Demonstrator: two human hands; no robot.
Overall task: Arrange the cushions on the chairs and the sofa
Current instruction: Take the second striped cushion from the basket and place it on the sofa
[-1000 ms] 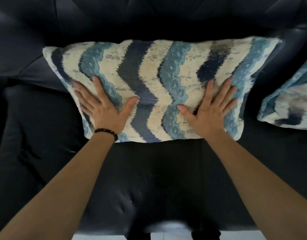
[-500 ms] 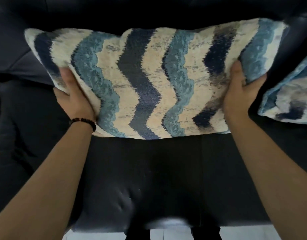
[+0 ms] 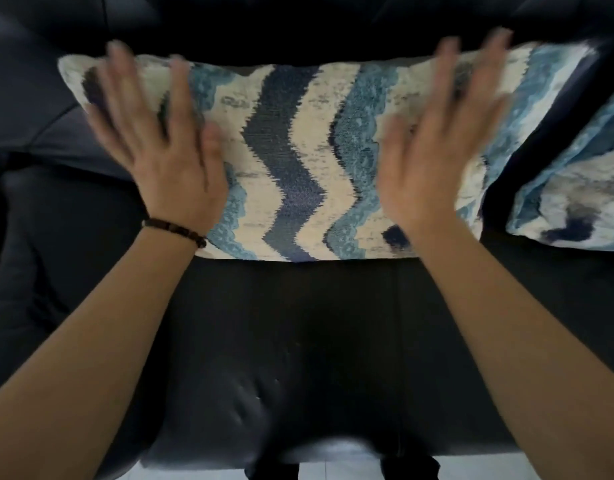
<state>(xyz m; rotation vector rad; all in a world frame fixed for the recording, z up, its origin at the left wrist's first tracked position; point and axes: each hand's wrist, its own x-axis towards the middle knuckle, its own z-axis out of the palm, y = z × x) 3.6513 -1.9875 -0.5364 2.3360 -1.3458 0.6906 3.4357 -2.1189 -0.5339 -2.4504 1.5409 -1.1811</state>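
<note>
Cushion (image 3: 298, 161) with wavy stripes leans on the sofa (image 3: 281, 341) back, seemingly placed. Left hand (image 3: 160, 161) and right hand (image 3: 433, 157) are blurred before it, fingers (image 3: 447, 74) spread flat, gripping nothing; contact is unclear. A second cushion (image 3: 575, 188) sits just beside. Chairs are out of view.

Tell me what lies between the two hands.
In the head view, only the fabric of the zigzag cushion shows between the left hand and the right hand: navy, cream and blue stripes, nothing on it.
</note>
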